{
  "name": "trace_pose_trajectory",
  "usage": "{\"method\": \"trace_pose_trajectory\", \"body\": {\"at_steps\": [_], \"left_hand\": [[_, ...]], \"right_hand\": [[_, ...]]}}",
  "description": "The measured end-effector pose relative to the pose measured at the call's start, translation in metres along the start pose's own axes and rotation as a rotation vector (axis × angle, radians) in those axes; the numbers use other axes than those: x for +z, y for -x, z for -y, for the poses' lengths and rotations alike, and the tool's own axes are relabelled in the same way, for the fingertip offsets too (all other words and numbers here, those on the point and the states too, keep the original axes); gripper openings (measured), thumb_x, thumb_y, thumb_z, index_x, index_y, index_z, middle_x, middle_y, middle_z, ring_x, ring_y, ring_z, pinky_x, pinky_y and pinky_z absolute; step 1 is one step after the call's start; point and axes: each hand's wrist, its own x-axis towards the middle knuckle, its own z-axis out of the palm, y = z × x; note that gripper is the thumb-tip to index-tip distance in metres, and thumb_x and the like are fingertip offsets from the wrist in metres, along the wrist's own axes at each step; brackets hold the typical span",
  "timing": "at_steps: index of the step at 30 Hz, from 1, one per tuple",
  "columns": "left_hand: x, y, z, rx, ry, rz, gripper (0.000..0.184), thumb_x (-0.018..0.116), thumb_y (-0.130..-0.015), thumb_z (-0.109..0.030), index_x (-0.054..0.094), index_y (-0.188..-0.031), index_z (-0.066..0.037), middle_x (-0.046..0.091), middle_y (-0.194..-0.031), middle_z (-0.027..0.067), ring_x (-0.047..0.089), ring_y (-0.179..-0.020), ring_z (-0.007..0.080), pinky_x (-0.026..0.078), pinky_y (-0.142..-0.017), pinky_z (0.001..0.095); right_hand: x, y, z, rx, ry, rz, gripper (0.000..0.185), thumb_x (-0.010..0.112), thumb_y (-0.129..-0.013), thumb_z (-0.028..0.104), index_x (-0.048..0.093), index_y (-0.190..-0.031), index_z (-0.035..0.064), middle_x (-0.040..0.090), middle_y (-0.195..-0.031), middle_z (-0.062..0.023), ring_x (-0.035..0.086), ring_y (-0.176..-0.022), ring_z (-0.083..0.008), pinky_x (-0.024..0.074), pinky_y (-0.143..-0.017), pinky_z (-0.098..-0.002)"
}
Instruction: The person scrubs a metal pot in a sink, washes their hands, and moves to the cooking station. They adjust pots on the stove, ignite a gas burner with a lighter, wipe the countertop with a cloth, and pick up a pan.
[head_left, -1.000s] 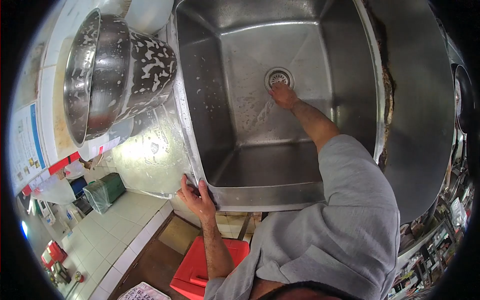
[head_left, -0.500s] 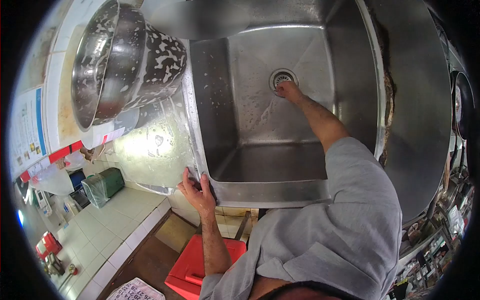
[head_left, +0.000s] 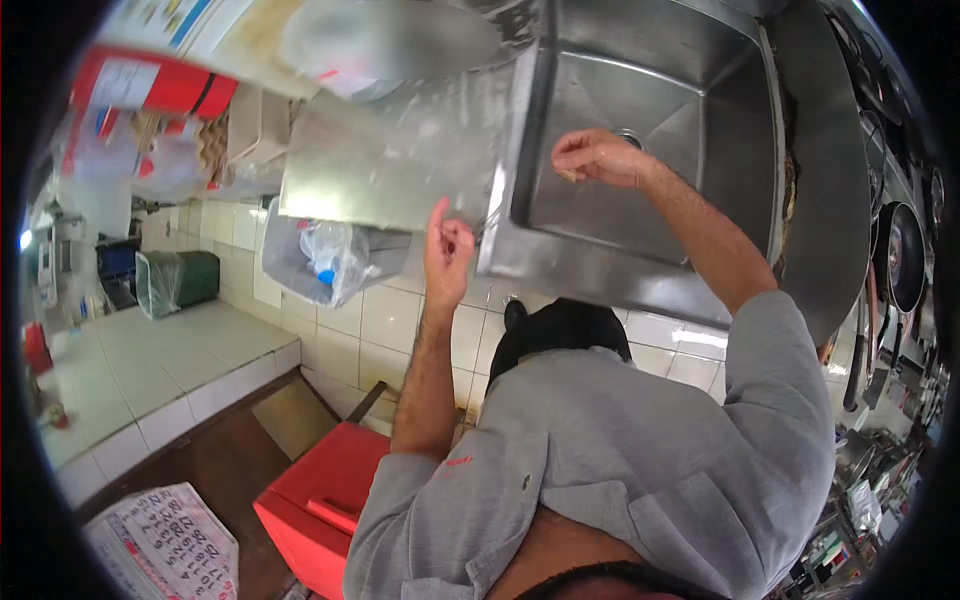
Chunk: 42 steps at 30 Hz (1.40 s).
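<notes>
My right hand [head_left: 600,158] is raised over the steel sink [head_left: 640,215], fingers pinched on a small pale-brown scrap [head_left: 570,175] whose kind I cannot make out. Behind the wrist, the drain [head_left: 628,137] is partly hidden. My left hand [head_left: 447,255] hovers by the sink's left front corner and the steel drainboard [head_left: 400,150]; its index finger points out, the others are loosely bent, and it holds nothing. Below the drainboard edge stands a grey waste bin [head_left: 283,255] with a clear plastic bag and a blue-capped item in it.
A red box [head_left: 320,500] with a handle stands by my left arm, near a printed calendar sheet [head_left: 165,545]. A tiled ledge [head_left: 180,350] carries a green container [head_left: 190,278]. Frying pans [head_left: 903,258] hang at the right. The steel pot is mostly out of view.
My right hand has risen from the drain and moved left with a small scrap in it. My left hand has lifted off the sink corner. The view has turned left, showing the bin.
</notes>
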Motion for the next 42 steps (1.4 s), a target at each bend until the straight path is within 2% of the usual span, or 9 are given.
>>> {"method": "trace_pose_trajectory", "body": {"at_steps": [1, 13, 18, 21, 23, 24, 32, 38, 42], "left_hand": [[-0.013, 0.008, -0.002, -0.078, 0.342, 0.052, 0.046, 0.052, -0.084, -0.024, 0.037, -0.123, -0.005, 0.048, -0.082, 0.0039, 0.043, -0.064, 0.0089, 0.036, -0.058, 0.0209], [-0.182, 0.215, 0.152, -0.691, 0.268, -0.237, 0.037, 0.054, -0.083, -0.029, 0.049, -0.108, -0.003, 0.050, -0.077, 0.0009, 0.040, -0.055, 0.0066, 0.035, -0.048, 0.0195], [-0.183, 0.235, 0.178, -0.776, 0.111, -0.143, 0.046, 0.059, -0.079, -0.030, 0.044, -0.112, -0.002, 0.051, -0.076, 0.0031, 0.045, -0.056, 0.0088, 0.037, -0.047, 0.0212], [-0.166, 0.224, 0.185, -0.764, 0.055, 0.042, 0.050, 0.060, -0.079, -0.031, 0.041, -0.116, -0.003, 0.053, -0.078, 0.0040, 0.049, -0.057, 0.0098, 0.038, -0.047, 0.0214], [-0.144, 0.201, 0.184, -0.708, -0.001, 0.221, 0.049, 0.059, -0.079, -0.030, 0.042, -0.116, -0.003, 0.055, -0.078, 0.0039, 0.050, -0.058, 0.0097, 0.038, -0.048, 0.0218], [-0.133, 0.187, 0.180, -0.686, -0.008, 0.256, 0.049, 0.059, -0.079, -0.030, 0.042, -0.116, -0.003, 0.055, -0.078, 0.0039, 0.050, -0.058, 0.0097, 0.038, -0.048, 0.0218], [0.015, 0.116, 0.098, -0.360, -0.182, 0.817, 0.045, 0.058, -0.080, -0.026, 0.044, -0.115, -0.002, 0.057, -0.075, 0.0046, 0.050, -0.059, 0.0098, 0.041, -0.053, 0.0217], [0.167, 0.166, 0.036, -0.248, -0.168, 1.031, 0.042, 0.059, -0.080, -0.023, 0.047, -0.113, -0.001, 0.058, -0.079, 0.0063, 0.051, -0.061, 0.0098, 0.042, -0.055, 0.0224], [0.270, 0.235, 0.008, -0.238, -0.181, 1.134, 0.039, 0.058, -0.080, -0.021, 0.047, -0.112, -0.002, 0.058, -0.083, 0.0047, 0.051, -0.061, 0.0074, 0.042, -0.054, 0.0206]], "right_hand": [[0.037, 0.004, 0.016, -0.054, 0.043, 0.038, 0.013, 0.063, -0.073, 0.010, 0.056, -0.081, 0.0020, 0.053, -0.071, -0.0012, 0.047, -0.062, -0.0074, 0.0363, -0.056, -0.0219], [0.330, -0.058, 0.004, -0.691, 1.296, 0.535, 0.015, 0.055, -0.069, 0.013, 0.061, -0.081, 0.0043, 0.058, -0.090, -0.0114, 0.055, -0.081, -0.0218, 0.0441, -0.069, -0.0335], [0.250, -0.088, -0.137, -0.888, 2.055, -0.478, 0.028, 0.050, -0.073, 0.016, 0.054, -0.100, 0.0097, 0.050, -0.100, -0.0192, 0.054, -0.079, -0.0393, 0.0461, -0.065, -0.0400], [0.243, -0.036, -0.148, -1.160, 1.805, -0.499, 0.026, 0.048, -0.074, 0.014, 0.052, -0.099, 0.0068, 0.053, -0.094, -0.0187, 0.054, -0.083, -0.0382, 0.0455, -0.067, -0.0423], [0.229, -0.007, -0.143, -0.380, 1.371, -0.269, 0.019, 0.046, -0.078, 0.015, 0.050, -0.094, 0.0040, 0.055, -0.090, -0.0187, 0.055, -0.084, -0.0362, 0.0438, -0.070, -0.0442], [0.216, 0.009, -0.146, -0.377, 1.370, -0.313, 0.019, 0.046, -0.078, 0.015, 0.050, -0.094, 0.0040, 0.055, -0.090, -0.0187, 0.055, -0.084, -0.0362, 0.0438, -0.070, -0.0442], [0.127, 0.238, -0.258, -0.302, 0.893, -1.290, 0.029, 0.037, -0.088, 0.029, 0.049, -0.086, 0.0029, 0.054, -0.074, -0.0203, 0.053, -0.074, -0.0371, 0.0421, -0.066, -0.0438], [0.104, 0.401, -0.444, 0.116, 0.482, -1.930, 0.019, 0.059, -0.065, 0.017, 0.049, -0.069, 0.0016, 0.054, -0.065, -0.0187, 0.054, -0.066, -0.0327, 0.0433, -0.060, -0.0398], [0.124, 0.488, -0.506, 0.209, 0.088, -1.758, 0.029, 0.067, -0.060, 0.009, 0.052, -0.084, 0.0031, 0.056, -0.065, -0.0090, 0.054, -0.060, -0.0200, 0.0428, -0.053, -0.0331]]}}
